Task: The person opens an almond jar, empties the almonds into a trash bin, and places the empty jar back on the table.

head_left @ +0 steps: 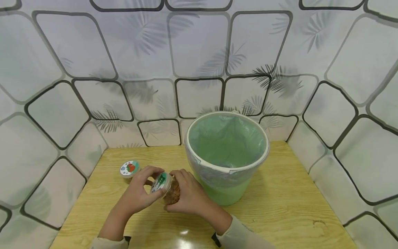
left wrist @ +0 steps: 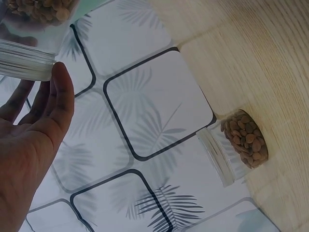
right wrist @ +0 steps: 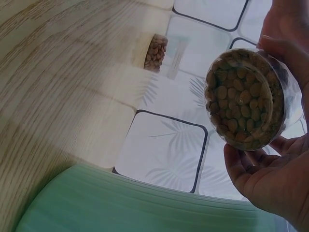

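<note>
A clear plastic jar (head_left: 172, 192) of small brown pellets is tilted in the air above the table, its bottom facing the right wrist view. My right hand (head_left: 192, 194) grips the jar's body, fingers on one side and thumb on the other. At the lid (head_left: 159, 183), which has a green and white printed top, my left hand (head_left: 139, 192) curls its fingers and thumb round the rim. The lid is on the jar. A second jar (left wrist: 244, 140), partly filled with similar brown pellets, stands on the table beyond my left hand, its lid printed with red fruit.
A green bin (head_left: 228, 192) with a pale rim and a clear plastic liner stands right of my hands. Wooden tabletop (head_left: 289, 204) lies under everything. Patterned white walls (head_left: 199, 52) enclose the table at the back and both sides.
</note>
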Motion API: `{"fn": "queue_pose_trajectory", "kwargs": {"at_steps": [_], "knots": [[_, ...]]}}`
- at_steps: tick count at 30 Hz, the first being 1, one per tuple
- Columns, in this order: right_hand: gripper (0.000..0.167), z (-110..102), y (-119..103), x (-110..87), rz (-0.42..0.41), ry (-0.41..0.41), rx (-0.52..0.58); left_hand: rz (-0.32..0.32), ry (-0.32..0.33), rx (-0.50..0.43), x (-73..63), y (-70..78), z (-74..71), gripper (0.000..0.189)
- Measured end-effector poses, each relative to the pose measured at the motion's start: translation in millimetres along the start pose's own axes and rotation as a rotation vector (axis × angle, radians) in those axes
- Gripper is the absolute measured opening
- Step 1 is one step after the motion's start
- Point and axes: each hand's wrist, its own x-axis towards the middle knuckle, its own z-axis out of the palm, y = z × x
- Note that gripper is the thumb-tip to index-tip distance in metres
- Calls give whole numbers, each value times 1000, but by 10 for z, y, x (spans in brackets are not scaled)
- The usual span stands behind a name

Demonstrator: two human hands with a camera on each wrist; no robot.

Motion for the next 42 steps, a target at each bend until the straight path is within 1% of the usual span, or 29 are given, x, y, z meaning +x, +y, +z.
{"fn": "queue_pose_trajectory", "kwargs": {"at_steps": [4,8,17,22,29,35,38,42], "knots": [[95,9,4,-1,2,8,3,6,1,9,13,-5,4,37],[96,14,5,-1,8,16,4,-4,5,13,27,-4,7,36],[96,1,-18,-3,8,7,12,-48,20,32,26,6,20,27],[97,3,-23,-2,-3,5,6,-84,29,37,26,16,25,23],[97,-3,-29,-2,-9,-3,-8,-112,25,49,30,18,23,23],[97,-11,-39,-5,-3,7,-6,-97,26,97,16,-12,24,26],[97,-12,-40,-10,-1,7,-5,-82,25,101,-1,-18,20,35],[96,-3,-38,-9,-6,13,-3,-38,25,87,-18,-28,15,47]]}}
